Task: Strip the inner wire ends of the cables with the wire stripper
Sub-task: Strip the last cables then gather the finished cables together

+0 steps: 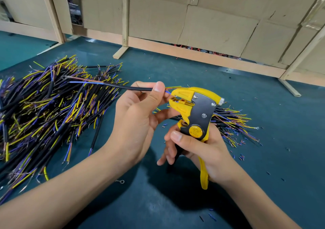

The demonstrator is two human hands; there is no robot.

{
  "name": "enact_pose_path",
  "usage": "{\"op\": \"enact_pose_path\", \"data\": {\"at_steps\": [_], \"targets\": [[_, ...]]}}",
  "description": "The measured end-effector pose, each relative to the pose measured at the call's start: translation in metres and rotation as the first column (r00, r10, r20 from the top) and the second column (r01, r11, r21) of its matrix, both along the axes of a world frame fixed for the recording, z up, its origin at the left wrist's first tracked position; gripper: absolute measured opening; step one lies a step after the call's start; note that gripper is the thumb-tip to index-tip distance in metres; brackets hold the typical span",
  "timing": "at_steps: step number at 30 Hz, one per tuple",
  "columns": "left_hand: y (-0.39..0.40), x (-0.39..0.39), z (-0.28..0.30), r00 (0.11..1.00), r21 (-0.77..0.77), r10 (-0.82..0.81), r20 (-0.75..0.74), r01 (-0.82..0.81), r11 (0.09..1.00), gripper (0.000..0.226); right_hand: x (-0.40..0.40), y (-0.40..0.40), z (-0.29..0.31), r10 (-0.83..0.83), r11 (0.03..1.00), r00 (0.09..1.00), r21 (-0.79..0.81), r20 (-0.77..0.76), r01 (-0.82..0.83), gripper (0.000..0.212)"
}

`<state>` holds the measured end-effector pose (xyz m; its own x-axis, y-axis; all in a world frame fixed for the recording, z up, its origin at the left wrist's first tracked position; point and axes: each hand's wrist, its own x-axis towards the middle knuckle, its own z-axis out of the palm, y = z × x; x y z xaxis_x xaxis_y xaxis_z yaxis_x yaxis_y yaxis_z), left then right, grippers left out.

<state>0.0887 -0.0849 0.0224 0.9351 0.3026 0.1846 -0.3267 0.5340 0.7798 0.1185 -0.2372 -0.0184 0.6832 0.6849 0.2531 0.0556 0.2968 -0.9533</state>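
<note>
Teal mat (175, 202): L hand (139, 121) pinches cable (126, 87) (blue wire (168, 92) in stripper (195, 109)).

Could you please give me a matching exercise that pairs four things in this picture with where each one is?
Things:
1. stripper
2. black cable
3. big cable pile
4. small cable pile

Places:
A. on the mat, at the left
B. pinched in the left hand
C. on the mat, behind the stripper and to its right
D. gripped in the right hand

Pairs: 1-D, 2-B, 3-A, 4-C
</note>
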Motion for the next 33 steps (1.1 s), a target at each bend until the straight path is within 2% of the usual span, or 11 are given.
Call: {"op": "enact_pose_path", "data": {"at_steps": [12, 18, 23, 33], "targets": [[0.0, 0.0, -0.003, 0.998, 0.063, 0.037, 0.057, -0.04, 0.997, 0.025, 0.0, -0.001, 0.003, 0.036, 0.999, 0.997, 0.016, -0.069, -0.035, 0.018], [0.0, -0.001, -0.006, 0.992, 0.113, 0.092, 0.088, -0.102, 0.988, 0.008, 0.0, -0.001, 0.005, 0.036, 0.999, 0.993, 0.014, -0.108, -0.034, 0.015], [-0.003, -0.003, -0.008, 0.987, 0.153, 0.125, 0.097, -0.139, 0.978, 0.013, -0.002, 0.001, 0.008, 0.017, 1.0, 0.992, 0.013, -0.127, -0.015, 0.032], [-0.005, -0.003, -0.009, 0.977, 0.199, 0.183, 0.112, -0.203, 0.959, 0.01, -0.006, 0.003, 0.013, 0.027, 1.0, 0.974, 0.011, -0.227, -0.026, 0.029]]}}
